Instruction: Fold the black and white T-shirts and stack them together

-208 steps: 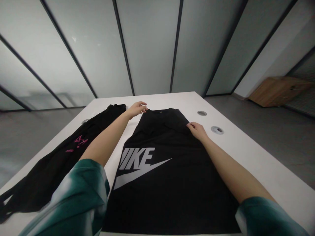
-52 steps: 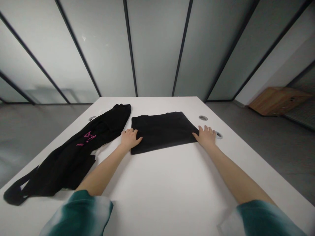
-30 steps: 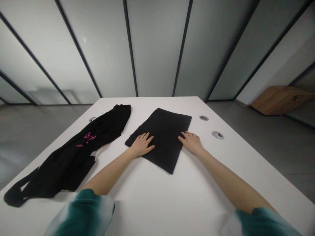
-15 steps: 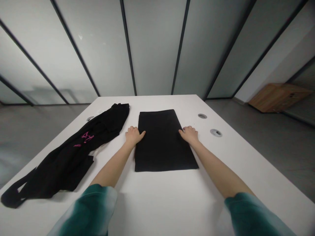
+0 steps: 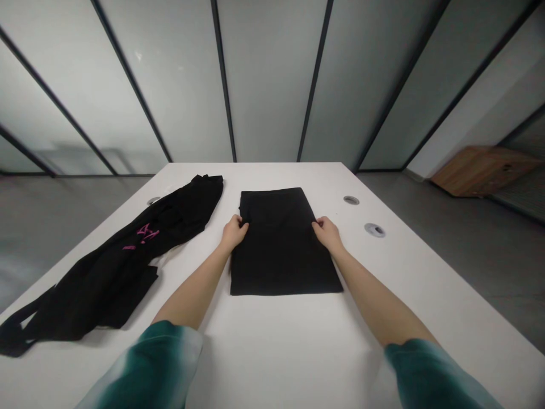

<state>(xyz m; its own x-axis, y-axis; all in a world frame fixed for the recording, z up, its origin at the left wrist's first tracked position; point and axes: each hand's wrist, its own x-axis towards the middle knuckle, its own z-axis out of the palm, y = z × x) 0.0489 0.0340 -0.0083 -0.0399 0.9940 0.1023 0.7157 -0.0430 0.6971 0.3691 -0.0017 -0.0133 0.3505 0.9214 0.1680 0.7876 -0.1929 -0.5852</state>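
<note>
Garment (image 5: 283,250) — black, folded flat — pinched at both sides by hands (image 5: 234,233)

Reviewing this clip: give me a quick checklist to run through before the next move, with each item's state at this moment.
1. Left hand at the left edge of the folded black garment: ok.
2. Right hand at the opposite edge: ok.
3. Folded garment resting on the white table: ok.
4. Gap between it and the pink-printed black garment: ok.
5. Pink-printed garment neatly squared: not ok, irregular outline.
6. Hidden inner layers smooth: cannot tell.
</note>
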